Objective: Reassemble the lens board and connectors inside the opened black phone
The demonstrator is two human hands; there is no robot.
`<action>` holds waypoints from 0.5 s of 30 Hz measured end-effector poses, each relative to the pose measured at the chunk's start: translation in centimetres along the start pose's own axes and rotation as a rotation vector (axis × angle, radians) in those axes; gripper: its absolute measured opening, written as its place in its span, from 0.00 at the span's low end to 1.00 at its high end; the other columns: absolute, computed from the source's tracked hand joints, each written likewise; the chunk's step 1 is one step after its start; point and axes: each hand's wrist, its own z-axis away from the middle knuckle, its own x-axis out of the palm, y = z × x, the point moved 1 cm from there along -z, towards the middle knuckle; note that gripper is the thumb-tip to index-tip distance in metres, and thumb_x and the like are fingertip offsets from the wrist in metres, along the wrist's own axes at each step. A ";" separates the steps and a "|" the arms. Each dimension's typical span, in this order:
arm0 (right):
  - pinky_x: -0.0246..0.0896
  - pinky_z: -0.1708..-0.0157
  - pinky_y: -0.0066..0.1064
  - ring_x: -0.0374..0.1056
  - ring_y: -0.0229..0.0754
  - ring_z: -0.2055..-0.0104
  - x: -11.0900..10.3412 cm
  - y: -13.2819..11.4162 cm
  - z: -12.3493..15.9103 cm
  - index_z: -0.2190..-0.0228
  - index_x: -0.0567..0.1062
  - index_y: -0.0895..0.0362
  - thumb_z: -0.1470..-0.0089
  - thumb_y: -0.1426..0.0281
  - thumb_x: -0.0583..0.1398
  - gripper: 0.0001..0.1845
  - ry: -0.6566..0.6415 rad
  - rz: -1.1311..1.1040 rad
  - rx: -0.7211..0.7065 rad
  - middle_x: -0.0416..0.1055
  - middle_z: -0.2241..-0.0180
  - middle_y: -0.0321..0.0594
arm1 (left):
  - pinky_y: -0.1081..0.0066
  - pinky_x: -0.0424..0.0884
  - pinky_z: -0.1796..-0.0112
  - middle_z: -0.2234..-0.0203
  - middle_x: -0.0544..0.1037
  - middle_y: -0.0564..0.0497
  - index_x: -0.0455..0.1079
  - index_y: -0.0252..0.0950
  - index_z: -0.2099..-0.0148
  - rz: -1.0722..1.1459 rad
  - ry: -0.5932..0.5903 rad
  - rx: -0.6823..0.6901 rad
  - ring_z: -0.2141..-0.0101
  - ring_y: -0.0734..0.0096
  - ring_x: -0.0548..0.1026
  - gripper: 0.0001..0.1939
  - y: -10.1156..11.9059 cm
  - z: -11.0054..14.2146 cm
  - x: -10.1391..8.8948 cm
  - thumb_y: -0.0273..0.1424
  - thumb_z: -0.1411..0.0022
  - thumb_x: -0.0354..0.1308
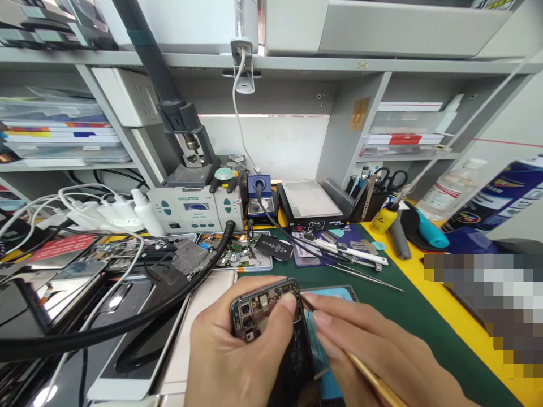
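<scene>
Low in the centre, an opened smartphone (297, 353) is gripped by my left hand (246, 345). The thumb lies across the phone's upper inside, where camera modules (246, 315) and circuit parts show. My right hand (369, 339) pinches a slim gold-handled tool (370, 377) like a pen, with its dark end at the phone's upper right edge. The exact tip is too small to make out. Underneath the phone lies a blue pad (339, 294) with a dark rim, partly hidden by both hands.
A soldering station (197, 206) and a flat heating plate (311, 200) stand behind. Tweezers (369, 275), a loose battery (274, 247) and a tray of small parts (241, 254) lie ahead. A thick black hose (169, 308) crosses several phones at left. A yellow bottle (383, 219) stands right.
</scene>
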 end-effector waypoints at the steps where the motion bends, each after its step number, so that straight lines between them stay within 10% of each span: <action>1: 0.75 0.53 0.23 0.80 0.42 0.54 -0.2 0.0 -0.1 0.50 0.77 0.55 0.41 0.76 0.61 0.17 -0.021 0.014 -0.024 0.82 0.54 0.43 | 0.80 0.74 0.76 0.73 0.84 0.51 0.81 0.37 0.64 0.001 -0.002 0.000 0.76 0.71 0.78 0.09 0.0 0.0 0.0 0.38 0.44 0.68; 15: 0.66 0.48 0.17 0.79 0.40 0.55 -3.0 0.1 -1.3 0.44 0.74 0.62 0.30 0.67 0.50 0.21 -0.273 0.131 -0.209 0.80 0.52 0.47 | 0.78 0.77 0.74 0.70 0.86 0.50 0.81 0.38 0.62 0.003 -0.014 0.017 0.74 0.68 0.81 0.10 -0.1 0.1 0.1 0.37 0.45 0.68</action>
